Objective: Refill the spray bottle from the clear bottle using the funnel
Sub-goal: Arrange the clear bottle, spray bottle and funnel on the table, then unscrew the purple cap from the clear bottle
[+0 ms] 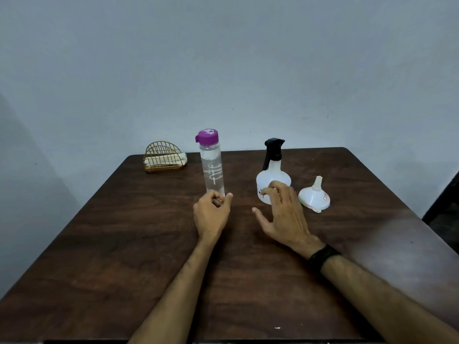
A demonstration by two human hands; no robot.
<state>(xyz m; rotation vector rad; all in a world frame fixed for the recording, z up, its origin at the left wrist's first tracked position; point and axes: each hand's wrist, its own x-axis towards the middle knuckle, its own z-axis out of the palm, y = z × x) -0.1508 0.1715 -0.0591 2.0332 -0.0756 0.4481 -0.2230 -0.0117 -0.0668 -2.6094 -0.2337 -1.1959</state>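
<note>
- Left hand [211, 212]: grip loosely curled, empty, at the clear bottle [212, 165] base.
- Right hand [280, 209]: grip spread wide, fingertips on the spray bottle [272, 175].
- Funnel [315, 197]: inverted on the worktop [124, 244].

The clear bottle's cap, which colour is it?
Purple; the cap on the clear bottle shows in the head view.

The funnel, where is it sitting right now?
The funnel lies tipped on the table, spout pointing up and away, on the right side of the head view, just right of the spray bottle and the right hand.
</note>
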